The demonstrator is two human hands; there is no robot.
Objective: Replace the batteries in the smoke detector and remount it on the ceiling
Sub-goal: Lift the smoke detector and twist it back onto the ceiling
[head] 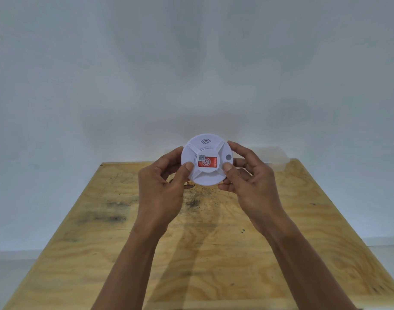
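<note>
Forearms: both reach in from the near edge and meet over the middle of the tabletop (303, 253), a stained plywood sheet.
Left hand (162, 186): fingers curled round the left rim of the smoke detector (206, 162), thumb pressed on its face.
Right hand (252, 182): fingers curled round the right rim, thumb on the face near a small round button.
Smoke detector: held up in the air above the far half of the tabletop, tilted to face the camera; white disc with four raised ribs, a red label and a small code sticker at the centre.
Step in hand: probably twisting or prying the body to reach the batteries, though whether they have already been changed cannot be told.
Doing it well: keep the rim grips opposite each other, turn one half against the other rather than squeezing the ribs, and work low over the tabletop in case a part drops.
Hidden: the detector's back, any battery door and the batteries themselves.
Hard to make out: a pale translucent container (275, 158) at the far right edge, contents unreadable; no ceiling mount in view.
</note>
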